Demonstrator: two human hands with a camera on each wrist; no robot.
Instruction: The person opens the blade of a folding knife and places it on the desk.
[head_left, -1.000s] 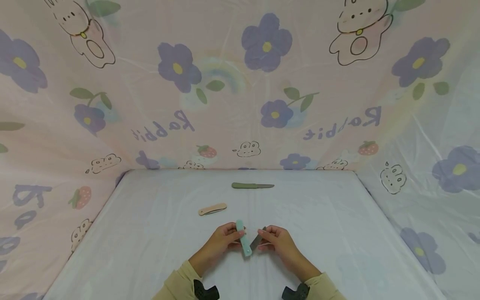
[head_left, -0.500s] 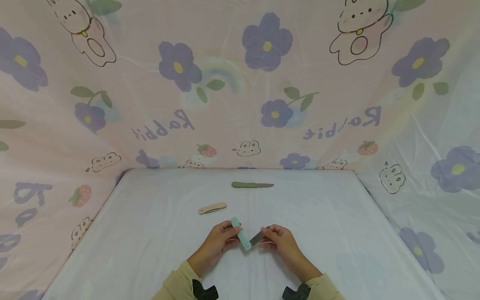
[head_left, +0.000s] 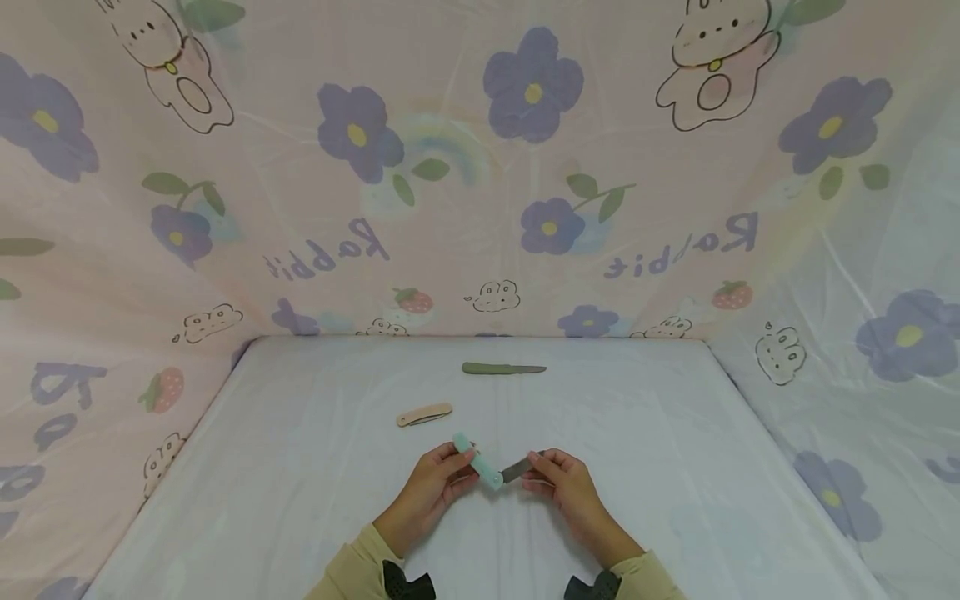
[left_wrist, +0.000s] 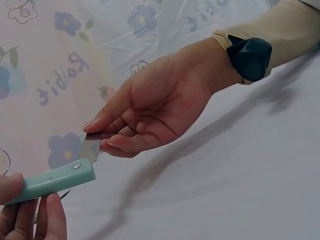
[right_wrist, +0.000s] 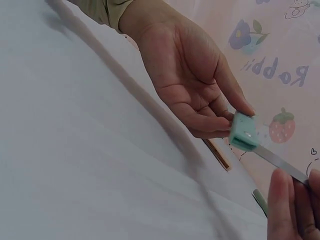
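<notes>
The left hand [head_left: 433, 482] grips the mint-green, bar-shaped handle [head_left: 477, 462] of a folding knife, with the thumb on one face and the fingers on the other. The right hand [head_left: 562, 481] pinches the thin, flat grey metal blade [head_left: 517, 469] near its outer end. The knife is between both hands, near the front of the white-covered table [head_left: 300, 500], and it seems to be raised above the surface. The blade stands out from the handle at a wide angle, only partly in line with it.

For swinging the blade well, I think the handle should be kept quiet in the left hand, while the right hand turns the blade slowly around the small metal rivet [left_wrist: 77, 166]. The fingertips should press on the flat sides only – which edge is the sharp one, I cannot tell surely from these dim views.

The handle looks like smooth, slightly glossy plastic with softened corners, so the grip may slip if it is too light. Beyond the left hand lies a peach-coloured, slim folded knife [head_left: 424, 415] with a dark slit along its side. Farther back rests an olive-green knife [head_left: 504, 368] – its narrow dark blade extended straight, pointing to the right.
</notes>
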